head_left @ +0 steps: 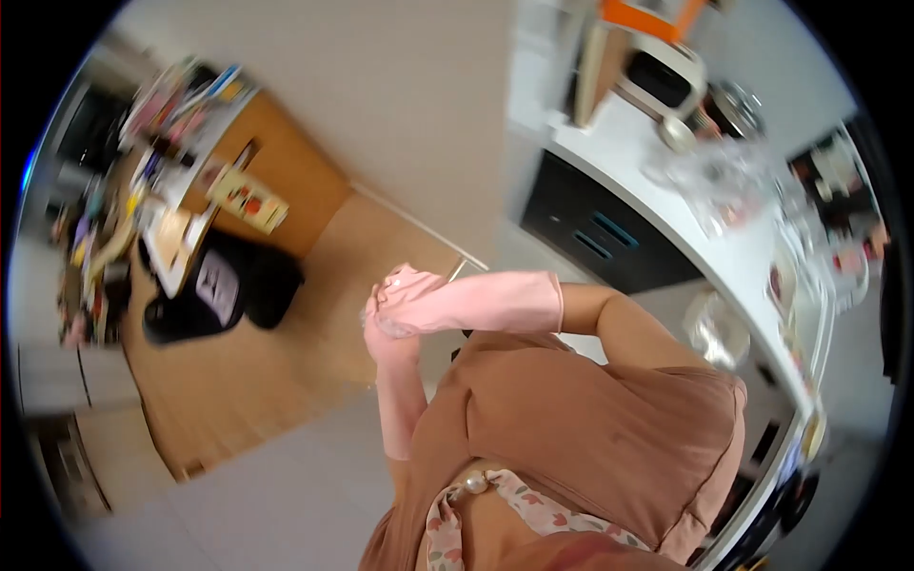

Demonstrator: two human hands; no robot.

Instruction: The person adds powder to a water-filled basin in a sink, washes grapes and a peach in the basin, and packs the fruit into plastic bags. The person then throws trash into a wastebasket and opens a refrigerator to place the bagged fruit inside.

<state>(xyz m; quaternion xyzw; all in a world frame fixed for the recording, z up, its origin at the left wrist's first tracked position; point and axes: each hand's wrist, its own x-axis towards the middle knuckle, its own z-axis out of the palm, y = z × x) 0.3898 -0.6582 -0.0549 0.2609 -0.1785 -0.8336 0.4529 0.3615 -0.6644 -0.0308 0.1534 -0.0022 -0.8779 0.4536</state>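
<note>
Long pink rubber gloves cover both of my hands and forearms. My right hand point(409, 284) comes in from the right and lies against my left hand point(387, 333), which rises from below. The two are pressed together in front of my body, fingers closed and overlapping. A pale, whitish sheen shows on the gloves where they meet; whether it is suds or something thin and clear, I cannot make out. Anything between the palms is hidden.
At the right a curved white counter point(657, 200) holds a white appliance point(662, 76), a metal pot point(733, 109) and clear plastic bags point(714, 181). Dark drawers point(595, 233) sit beneath it. Across the wooden floor stand a cluttered desk point(271, 143) and a black chair point(248, 285).
</note>
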